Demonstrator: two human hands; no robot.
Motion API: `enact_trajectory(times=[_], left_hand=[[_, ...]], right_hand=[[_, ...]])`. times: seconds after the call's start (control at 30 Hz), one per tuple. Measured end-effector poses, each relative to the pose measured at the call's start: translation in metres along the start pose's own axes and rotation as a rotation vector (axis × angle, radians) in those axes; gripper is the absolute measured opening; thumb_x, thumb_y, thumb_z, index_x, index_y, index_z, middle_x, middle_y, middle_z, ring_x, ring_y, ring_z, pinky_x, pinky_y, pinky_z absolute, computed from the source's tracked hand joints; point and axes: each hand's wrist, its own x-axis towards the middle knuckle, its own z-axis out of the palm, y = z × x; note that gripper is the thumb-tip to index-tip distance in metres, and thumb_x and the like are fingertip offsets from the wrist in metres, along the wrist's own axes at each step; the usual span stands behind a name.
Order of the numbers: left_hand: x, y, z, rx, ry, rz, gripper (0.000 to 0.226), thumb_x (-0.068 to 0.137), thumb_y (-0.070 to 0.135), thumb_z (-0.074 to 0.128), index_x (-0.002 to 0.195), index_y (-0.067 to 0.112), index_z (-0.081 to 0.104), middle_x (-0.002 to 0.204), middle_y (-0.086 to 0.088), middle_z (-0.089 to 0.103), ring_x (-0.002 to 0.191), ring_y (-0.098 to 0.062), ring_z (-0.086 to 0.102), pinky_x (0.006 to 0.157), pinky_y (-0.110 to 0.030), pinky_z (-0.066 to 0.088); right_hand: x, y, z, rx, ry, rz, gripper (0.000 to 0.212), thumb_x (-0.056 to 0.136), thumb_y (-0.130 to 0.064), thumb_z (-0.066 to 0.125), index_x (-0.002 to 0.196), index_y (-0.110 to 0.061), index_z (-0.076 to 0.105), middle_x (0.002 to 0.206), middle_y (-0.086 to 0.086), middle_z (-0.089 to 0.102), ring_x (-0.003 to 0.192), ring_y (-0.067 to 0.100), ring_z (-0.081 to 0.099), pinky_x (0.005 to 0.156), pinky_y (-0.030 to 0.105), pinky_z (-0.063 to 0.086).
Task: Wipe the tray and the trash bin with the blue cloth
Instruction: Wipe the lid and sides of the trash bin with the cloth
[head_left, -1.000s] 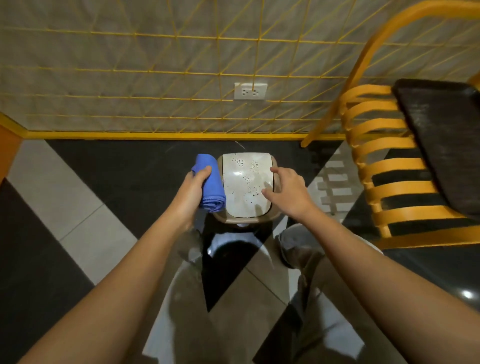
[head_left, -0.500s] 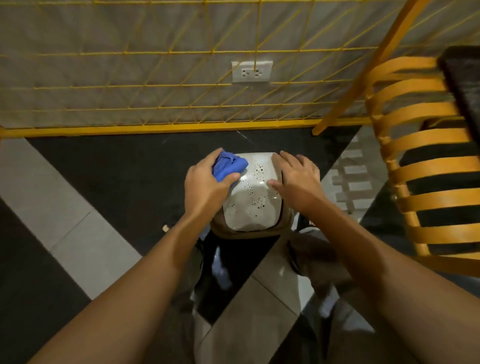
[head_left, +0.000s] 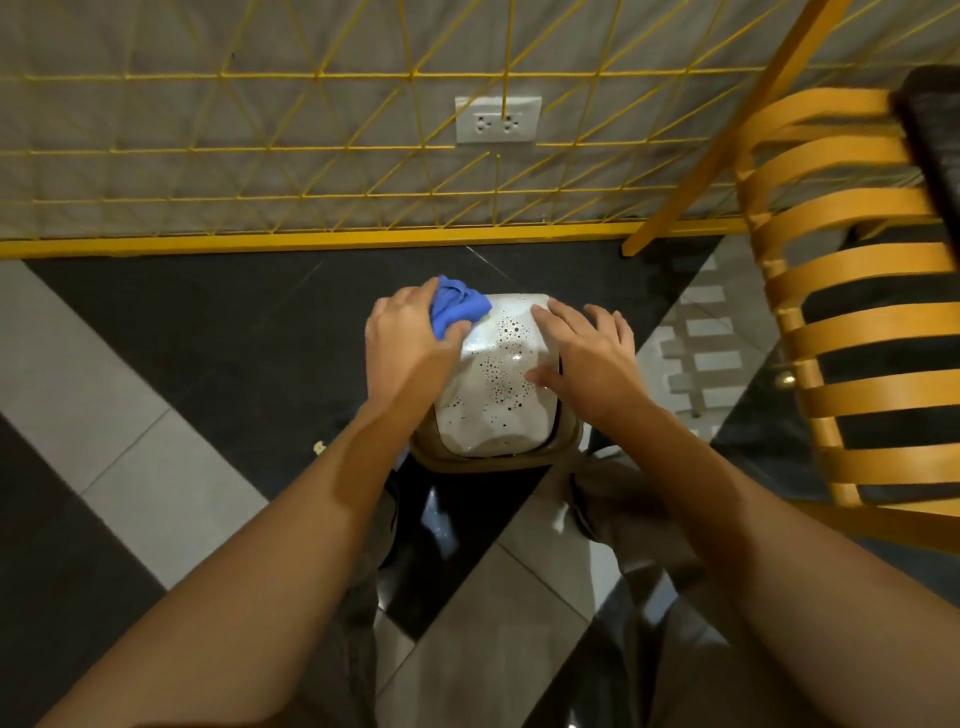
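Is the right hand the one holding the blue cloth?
No, the blue cloth is bunched in the left hand, while the right hand rests flat on the trash bin's white lid.

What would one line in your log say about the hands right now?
left hand: pressing blue cloth on trash bin lid far-left corner | right hand: flat on lid, bracing

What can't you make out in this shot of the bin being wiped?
Head view only:
- Bin body: hidden under its white lid; only a tan rim shows.
- Cloth: mostly covered by the left hand.
- Lid's left and right edges: under the left hand and the right hand.
- Tray: not in view.
- Chair: cut off by the right edge.
- Small scrap on the floor: too small to identify.
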Motion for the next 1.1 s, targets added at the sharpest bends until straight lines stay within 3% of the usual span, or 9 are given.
enact_trajectory(times=[0.13,0.27,0.4,0.5,0.6,0.73,0.87,1.1], left_hand=[[-0.003,0.005,0.003,-0.019,-0.027,-0.045,0.05,0.082,0.026,0.063,0.13,0.014,0.052,0.116,-0.007,0.061,0.11,-0.025,0.047,0.097,-0.035,0.036],[-0.021,0.008,0.016,0.037,-0.017,0.122,0.046,0.077,0.021,0.07,0.12,0.007,0.061,0.105,-0.012,0.067,0.101,-0.033,0.057,0.098,-0.041,0.04],[-0.02,0.006,0.016,0.111,-0.017,0.177,0.044,0.077,0.019,0.071,0.117,0.006,0.062,0.104,-0.013,0.068,0.1,-0.033,0.057,0.096,-0.043,0.042],[-0.001,-0.002,0.008,0.048,-0.01,0.04,0.034,0.079,0.023,0.063,0.11,0.01,0.064,0.099,-0.009,0.066,0.094,-0.03,0.055,0.085,-0.037,0.042],[0.01,-0.003,0.004,0.014,0.026,-0.04,0.029,0.079,0.025,0.058,0.103,0.011,0.065,0.094,-0.008,0.067,0.091,-0.028,0.055,0.084,-0.037,0.042],[-0.006,0.009,0.014,-0.011,-0.002,0.03,0.035,0.079,0.02,0.066,0.112,0.008,0.063,0.101,-0.009,0.066,0.098,-0.028,0.053,0.088,-0.036,0.042],[-0.014,0.012,0.026,0.063,0.024,0.143,0.038,0.074,0.021,0.069,0.108,0.006,0.065,0.098,-0.011,0.07,0.094,-0.031,0.059,0.09,-0.041,0.045],[0.02,-0.003,0.001,-0.014,0.055,-0.028,0.026,0.078,0.022,0.06,0.097,0.005,0.067,0.089,-0.013,0.068,0.083,-0.031,0.059,0.081,-0.038,0.047]], right_hand=[[0.001,0.0,0.0,0.011,-0.007,-0.001,0.073,0.084,-0.04,0.062,0.145,-0.025,0.025,0.154,-0.002,0.025,0.141,0.029,0.018,0.116,0.048,0.005],[0.001,0.0,-0.001,0.028,-0.017,0.003,0.074,0.084,-0.039,0.062,0.145,-0.025,0.025,0.154,-0.002,0.024,0.142,0.029,0.017,0.116,0.049,0.005],[0.001,0.0,0.0,0.042,-0.012,0.013,0.074,0.083,-0.039,0.063,0.145,-0.026,0.025,0.154,-0.003,0.024,0.141,0.029,0.017,0.116,0.048,0.005],[0.001,0.0,0.0,0.053,-0.015,0.02,0.074,0.083,-0.039,0.063,0.145,-0.026,0.025,0.154,-0.004,0.024,0.141,0.029,0.017,0.116,0.049,0.004],[0.001,0.0,0.001,0.056,-0.019,0.017,0.074,0.083,-0.038,0.064,0.145,-0.026,0.025,0.154,-0.004,0.024,0.141,0.028,0.017,0.116,0.05,0.005],[0.002,0.0,-0.001,0.072,-0.025,0.025,0.074,0.082,-0.037,0.064,0.145,-0.026,0.026,0.154,-0.004,0.024,0.142,0.028,0.017,0.117,0.05,0.004],[0.002,0.0,-0.001,0.066,-0.02,0.023,0.073,0.083,-0.037,0.064,0.144,-0.026,0.027,0.154,-0.004,0.025,0.141,0.027,0.017,0.117,0.05,0.004],[0.002,0.001,0.001,0.064,-0.014,0.023,0.073,0.083,-0.039,0.064,0.144,-0.028,0.026,0.154,-0.005,0.026,0.141,0.028,0.018,0.117,0.051,0.003]])
